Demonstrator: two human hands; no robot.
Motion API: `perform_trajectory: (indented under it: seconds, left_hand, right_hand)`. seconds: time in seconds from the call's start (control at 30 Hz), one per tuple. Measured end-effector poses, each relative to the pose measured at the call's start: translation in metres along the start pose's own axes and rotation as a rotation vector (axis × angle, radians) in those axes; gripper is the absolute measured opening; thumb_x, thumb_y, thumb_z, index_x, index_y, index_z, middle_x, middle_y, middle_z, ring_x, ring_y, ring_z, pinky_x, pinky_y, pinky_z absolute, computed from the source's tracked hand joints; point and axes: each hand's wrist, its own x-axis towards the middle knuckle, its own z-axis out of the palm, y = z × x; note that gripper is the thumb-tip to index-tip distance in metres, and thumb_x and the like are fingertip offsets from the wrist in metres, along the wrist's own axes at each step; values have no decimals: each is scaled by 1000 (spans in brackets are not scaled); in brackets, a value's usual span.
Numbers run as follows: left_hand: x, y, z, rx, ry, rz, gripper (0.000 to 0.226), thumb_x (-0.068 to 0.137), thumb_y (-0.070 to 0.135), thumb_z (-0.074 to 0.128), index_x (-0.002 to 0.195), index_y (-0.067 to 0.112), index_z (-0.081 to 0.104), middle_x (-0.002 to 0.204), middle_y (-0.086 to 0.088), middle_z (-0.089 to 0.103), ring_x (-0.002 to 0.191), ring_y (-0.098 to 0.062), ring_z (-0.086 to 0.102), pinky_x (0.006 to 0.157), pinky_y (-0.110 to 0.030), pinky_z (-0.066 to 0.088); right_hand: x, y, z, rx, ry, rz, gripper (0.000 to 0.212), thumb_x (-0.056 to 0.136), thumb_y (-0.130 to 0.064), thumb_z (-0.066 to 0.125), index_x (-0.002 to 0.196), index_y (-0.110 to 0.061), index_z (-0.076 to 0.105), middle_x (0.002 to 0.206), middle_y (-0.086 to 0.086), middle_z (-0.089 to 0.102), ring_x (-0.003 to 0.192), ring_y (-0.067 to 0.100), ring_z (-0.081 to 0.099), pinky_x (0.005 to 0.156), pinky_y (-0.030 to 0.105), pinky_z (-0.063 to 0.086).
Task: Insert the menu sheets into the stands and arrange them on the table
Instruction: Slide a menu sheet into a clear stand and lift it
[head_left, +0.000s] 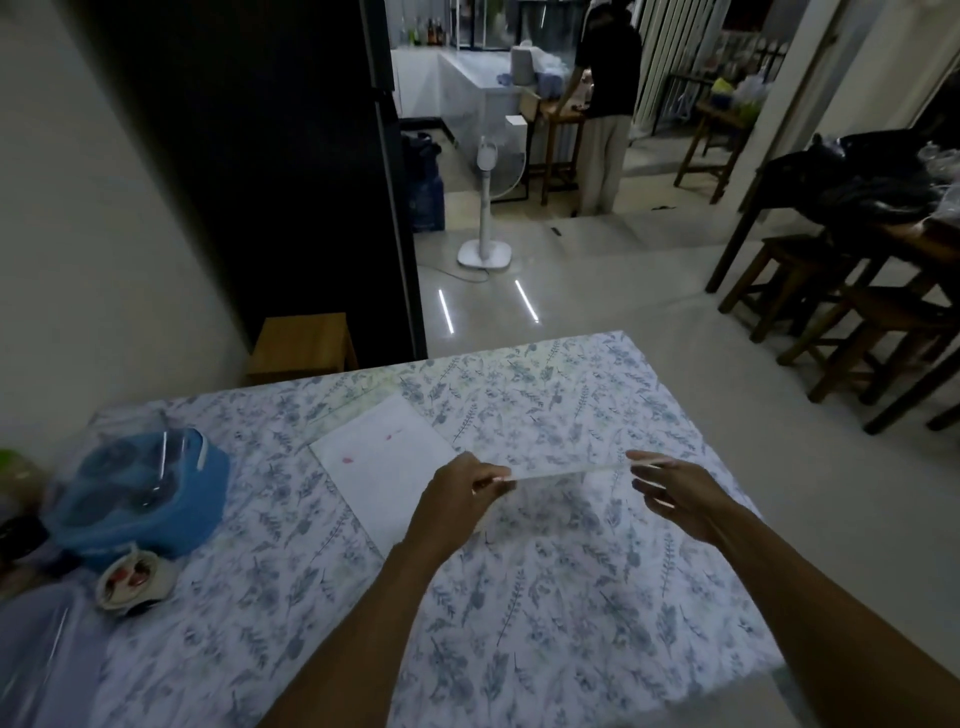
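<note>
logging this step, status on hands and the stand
Left hand and right hand pinch the ends of a clear stand above the table. White sheet flat on cloth, not inserted. Nothing in the way.

Single head-worn wide-angle view, angled forward and down, close over floral-clothed table; dim tiled room beyond.
</note>
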Motion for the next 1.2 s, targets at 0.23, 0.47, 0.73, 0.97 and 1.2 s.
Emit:
perform_trajectory:
  seconds: [0.23,0.47,0.73,0.97,1.2]
  left_hand:
    - [66,14,-8,-54,138,-104,43,90,57,56,87,16,68,84,-4,70,74,-6,62,69,-29,50]
    - [119,7,-12,31,216,-173,22,93,32,64,111,20,69,104,0,74,91,-16,69,80,-35,58]
    - [138,-8,-4,59,244,-254,23,88,23,70,111,21,69,105,-5,75,91,-19,71,83,-43,59]
    - [148,-14,-5,73,233,-248,17,87,21,72,103,23,67,100,-1,76,79,-8,73,77,-40,62]
    - [142,-10,-1,138,256,-244,14,90,26,69,103,23,66,104,-2,74,86,-15,71,75,-33,59]
  right_hand:
    - [51,-41,23,-54,15,-164,15,88,-17,69,103,-13,70,103,12,67,91,28,62,82,41,56]
    - [110,-52,34,-426,-53,-313,27,87,-36,69,106,-17,65,101,11,73,91,29,71,83,45,59]
    - [134,-55,40,-741,2,-434,23,92,-32,62,111,-18,64,98,5,75,83,16,73,83,39,58]
    - [149,-64,49,-784,36,-435,19,94,-25,60,112,-18,60,105,8,75,84,18,71,72,29,56]
    - [147,-59,50,-758,47,-433,23,95,-28,58,115,-18,58,110,9,73,95,24,71,81,40,60]
